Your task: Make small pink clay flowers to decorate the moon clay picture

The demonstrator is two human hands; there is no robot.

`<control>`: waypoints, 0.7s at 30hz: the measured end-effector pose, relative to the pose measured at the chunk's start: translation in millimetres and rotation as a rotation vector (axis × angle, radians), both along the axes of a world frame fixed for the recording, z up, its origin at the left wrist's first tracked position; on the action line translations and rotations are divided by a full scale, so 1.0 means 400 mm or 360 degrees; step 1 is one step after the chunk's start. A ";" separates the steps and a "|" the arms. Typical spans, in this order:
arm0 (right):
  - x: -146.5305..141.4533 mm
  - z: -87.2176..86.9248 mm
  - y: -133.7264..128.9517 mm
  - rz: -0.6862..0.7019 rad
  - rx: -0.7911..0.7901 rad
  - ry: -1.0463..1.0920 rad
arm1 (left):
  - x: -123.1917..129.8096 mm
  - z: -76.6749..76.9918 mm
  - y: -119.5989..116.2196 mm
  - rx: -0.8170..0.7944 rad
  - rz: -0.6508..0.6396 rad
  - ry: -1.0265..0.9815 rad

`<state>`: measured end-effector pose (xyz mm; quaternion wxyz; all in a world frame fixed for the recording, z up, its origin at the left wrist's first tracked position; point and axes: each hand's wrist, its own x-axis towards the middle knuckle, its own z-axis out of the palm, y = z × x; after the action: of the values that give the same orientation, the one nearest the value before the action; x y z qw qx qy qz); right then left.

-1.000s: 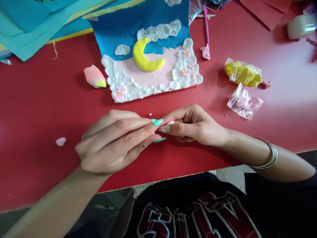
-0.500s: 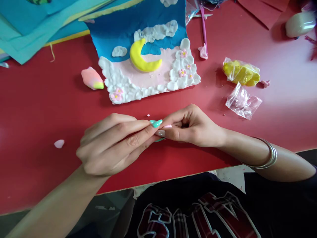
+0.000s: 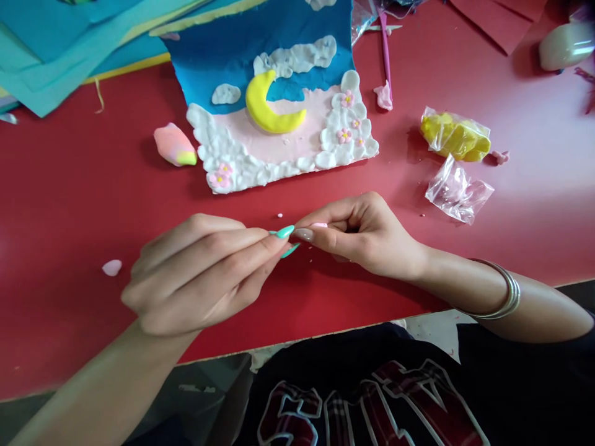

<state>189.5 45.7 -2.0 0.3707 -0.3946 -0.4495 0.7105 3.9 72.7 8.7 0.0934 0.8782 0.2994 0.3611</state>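
My right hand point(image 3: 372, 238) is closed in a pinch, with a small piece of pink clay point(image 3: 319, 225) showing between its thumb and fingers. Fingertip to fingertip with it, my left hand point(image 3: 204, 272) has its green-nailed fingers pressed together; whatever lies between them is too small to make out. Behind both hands lies a clay picture point(image 3: 297, 145) with a blue and pink ground, white clouds and small pink flowers. A yellow clay moon point(image 3: 267, 111) is on it. A tiny pink crumb point(image 3: 279, 215) rests on the table between the hands and the picture.
A peach clay lump point(image 3: 173, 144) sits left of the picture, a pale pink bit point(image 3: 111, 267) nearer me. On the right are wrapped yellow clay point(image 3: 458, 137), a clear bag of pink clay point(image 3: 458, 189) and a pink tool point(image 3: 387, 59). Coloured sheets point(image 3: 69, 43) fill the back left.
My left hand has drawn slightly left, and its fingertips overlap the right ones less. My right hand keeps its pinch on the pink clay, raised a little.
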 end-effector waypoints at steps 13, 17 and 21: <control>0.006 0.006 0.006 0.0083 -0.0129 0.0151 | -0.054 -0.034 -0.017 0.0010 0.0112 0.0197; 0.005 0.009 0.006 0.0088 -0.0155 0.0129 | -0.042 -0.034 -0.010 0.0196 0.0012 0.0059; 0.005 0.009 0.004 0.0087 -0.0150 0.0116 | -0.039 -0.034 -0.010 0.0048 0.0098 0.0110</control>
<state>191.5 47.4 1.6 0.3483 -0.3732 -0.4123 0.7546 -11.6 68.8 -4.9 0.0588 0.8818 0.3238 0.3377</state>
